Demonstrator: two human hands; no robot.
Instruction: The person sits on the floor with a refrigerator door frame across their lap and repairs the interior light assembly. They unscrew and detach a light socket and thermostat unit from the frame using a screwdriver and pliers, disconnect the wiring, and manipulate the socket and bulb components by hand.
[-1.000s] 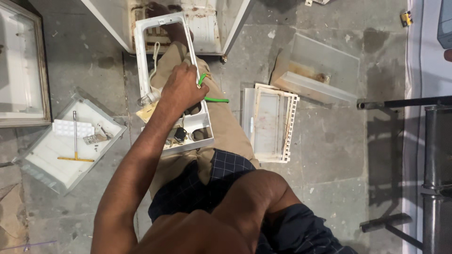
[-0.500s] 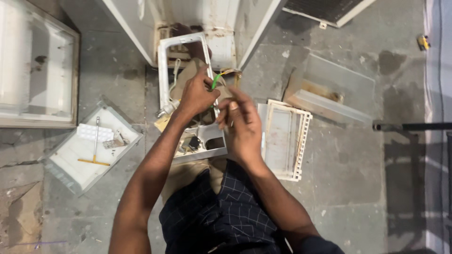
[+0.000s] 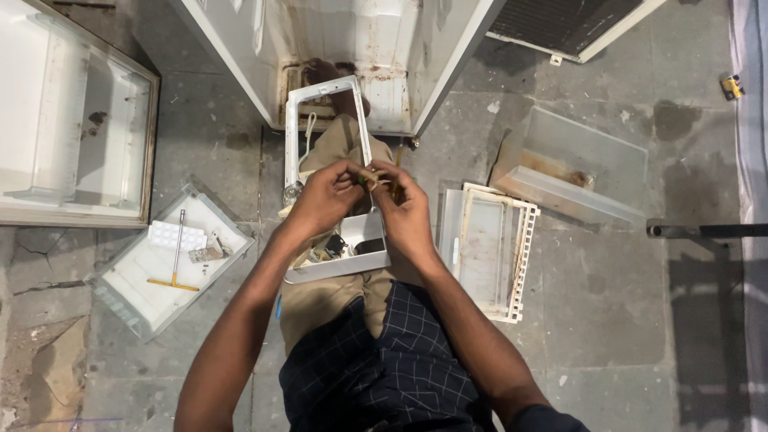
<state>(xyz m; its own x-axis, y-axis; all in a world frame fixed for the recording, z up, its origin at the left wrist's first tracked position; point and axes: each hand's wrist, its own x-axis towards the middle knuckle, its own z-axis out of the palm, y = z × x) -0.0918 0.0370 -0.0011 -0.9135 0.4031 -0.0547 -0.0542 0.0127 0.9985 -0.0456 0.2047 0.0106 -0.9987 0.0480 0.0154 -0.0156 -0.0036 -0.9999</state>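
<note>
A small green-tipped part (image 3: pixel 376 178) is pinched between the left hand (image 3: pixel 324 200) and right hand (image 3: pixel 406 210) above the white frame (image 3: pixel 328 172); the right hand has newly joined.

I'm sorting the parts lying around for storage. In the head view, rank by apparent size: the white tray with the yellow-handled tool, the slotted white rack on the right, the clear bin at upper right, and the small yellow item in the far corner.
1. Clear bin and white tray: too alike to rank.
3. Slotted rack.
4. Small yellow item, by far the smallest.

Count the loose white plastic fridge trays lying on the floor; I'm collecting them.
3: a shallow tray with tools at left, a railed shelf beside the right knee, a clear bin upper right. Others may be hidden.
</note>
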